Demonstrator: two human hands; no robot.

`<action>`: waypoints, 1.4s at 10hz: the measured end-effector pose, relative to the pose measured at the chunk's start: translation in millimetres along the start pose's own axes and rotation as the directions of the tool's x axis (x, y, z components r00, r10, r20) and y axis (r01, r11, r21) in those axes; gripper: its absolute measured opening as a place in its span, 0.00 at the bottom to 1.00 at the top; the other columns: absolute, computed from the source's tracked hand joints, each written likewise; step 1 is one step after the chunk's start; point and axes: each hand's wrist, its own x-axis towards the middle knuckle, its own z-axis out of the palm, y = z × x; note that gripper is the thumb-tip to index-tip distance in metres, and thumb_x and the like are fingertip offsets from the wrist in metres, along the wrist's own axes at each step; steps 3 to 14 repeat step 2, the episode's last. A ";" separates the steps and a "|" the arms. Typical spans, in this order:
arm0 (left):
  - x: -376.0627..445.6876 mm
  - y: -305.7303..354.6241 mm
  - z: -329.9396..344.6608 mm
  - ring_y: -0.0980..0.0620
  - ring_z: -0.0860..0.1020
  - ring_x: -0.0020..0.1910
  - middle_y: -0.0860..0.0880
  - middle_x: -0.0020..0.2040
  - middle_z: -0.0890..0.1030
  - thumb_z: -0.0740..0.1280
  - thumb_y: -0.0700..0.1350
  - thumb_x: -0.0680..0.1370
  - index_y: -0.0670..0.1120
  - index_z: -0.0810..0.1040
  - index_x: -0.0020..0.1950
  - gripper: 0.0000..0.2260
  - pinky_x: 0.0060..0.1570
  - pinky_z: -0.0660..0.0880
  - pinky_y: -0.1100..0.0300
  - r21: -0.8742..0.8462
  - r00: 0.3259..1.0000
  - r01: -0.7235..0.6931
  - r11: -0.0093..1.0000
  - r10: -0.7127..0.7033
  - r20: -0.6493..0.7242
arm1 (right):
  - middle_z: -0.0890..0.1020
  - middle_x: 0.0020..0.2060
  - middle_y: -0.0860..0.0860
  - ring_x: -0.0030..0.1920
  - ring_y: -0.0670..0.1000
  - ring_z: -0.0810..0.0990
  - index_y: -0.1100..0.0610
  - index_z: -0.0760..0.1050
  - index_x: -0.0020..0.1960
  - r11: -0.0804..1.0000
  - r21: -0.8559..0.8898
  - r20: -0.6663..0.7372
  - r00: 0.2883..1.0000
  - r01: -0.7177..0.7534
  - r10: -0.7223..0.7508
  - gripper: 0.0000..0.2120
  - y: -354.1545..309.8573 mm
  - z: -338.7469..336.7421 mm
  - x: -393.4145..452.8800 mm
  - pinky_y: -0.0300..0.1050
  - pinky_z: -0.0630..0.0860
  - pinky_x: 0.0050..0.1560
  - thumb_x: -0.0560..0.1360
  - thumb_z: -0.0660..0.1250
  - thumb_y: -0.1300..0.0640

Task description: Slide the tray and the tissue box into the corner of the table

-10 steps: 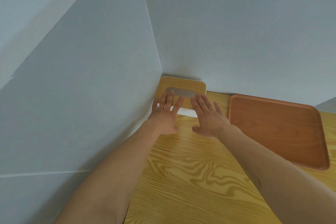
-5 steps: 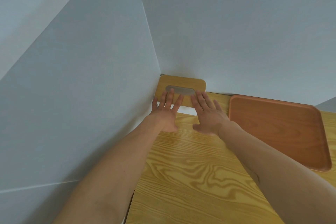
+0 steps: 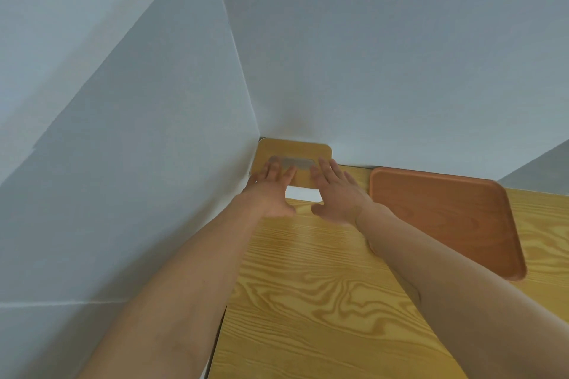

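The tissue box (image 3: 300, 150) has a light wooden lid with a grey slot and a white body. It sits in the far left corner of the table, against both walls. My left hand (image 3: 271, 194) lies flat on the box's left part, fingers spread. My right hand (image 3: 337, 192) lies flat on its right part, fingers reaching the slot. Neither hand grips anything. The reddish-brown wooden tray (image 3: 446, 218) lies empty to the right of the box, its far edge along the back wall, a small gap between it and the box.
The wooden table (image 3: 308, 301) with bold grain fills the lower view. Pale grey walls (image 3: 400, 55) close in the table at the left and the back. My two forearms stretch across the table's near part.
The box has slid a little deeper into the corner under both hands. My hands have moved forward with it. The tray has stayed where it was.
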 end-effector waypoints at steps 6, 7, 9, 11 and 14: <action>-32.2 22.3 3.6 0.48 0.63 0.76 0.49 0.79 0.61 0.65 0.54 0.77 0.52 0.61 0.78 0.30 0.67 0.70 0.47 -0.373 0.960 -0.043 0.927 -0.064 -0.272 | 0.63 0.78 0.51 0.75 0.54 0.64 0.50 0.65 0.76 0.987 0.153 -0.176 0.982 -0.039 0.066 0.24 -10.6 -20.9 -44.9 0.53 0.66 0.68 0.80 0.60 0.48; -32.2 22.3 3.6 0.48 0.63 0.76 0.49 0.79 0.61 0.65 0.54 0.77 0.52 0.61 0.78 0.30 0.67 0.70 0.47 -0.373 0.960 -0.043 0.927 -0.064 -0.272 | 0.63 0.78 0.51 0.75 0.54 0.64 0.50 0.65 0.76 0.987 0.153 -0.176 0.982 -0.039 0.066 0.24 -10.6 -20.9 -44.9 0.53 0.66 0.68 0.80 0.60 0.48; -32.2 22.3 3.6 0.48 0.63 0.76 0.49 0.79 0.61 0.65 0.54 0.77 0.52 0.61 0.78 0.30 0.67 0.70 0.47 -0.373 0.960 -0.043 0.927 -0.064 -0.272 | 0.63 0.78 0.51 0.75 0.54 0.64 0.50 0.65 0.76 0.987 0.153 -0.176 0.982 -0.039 0.066 0.24 -10.6 -20.9 -44.9 0.53 0.66 0.68 0.80 0.60 0.48; -32.2 22.3 3.6 0.48 0.63 0.76 0.49 0.79 0.61 0.65 0.54 0.77 0.52 0.61 0.78 0.30 0.67 0.70 0.47 -0.373 0.960 -0.043 0.927 -0.064 -0.272 | 0.63 0.78 0.51 0.75 0.54 0.64 0.50 0.65 0.76 0.987 0.153 -0.176 0.982 -0.039 0.066 0.24 -10.6 -20.9 -44.9 0.53 0.66 0.68 0.80 0.60 0.48; -32.2 22.3 3.6 0.48 0.63 0.76 0.49 0.79 0.61 0.65 0.54 0.77 0.52 0.61 0.78 0.30 0.67 0.70 0.47 -0.373 0.960 -0.043 0.927 -0.064 -0.272 | 0.63 0.78 0.51 0.75 0.54 0.64 0.50 0.65 0.76 0.987 0.153 -0.176 0.982 -0.039 0.066 0.24 -10.6 -20.9 -44.9 0.53 0.66 0.68 0.80 0.60 0.48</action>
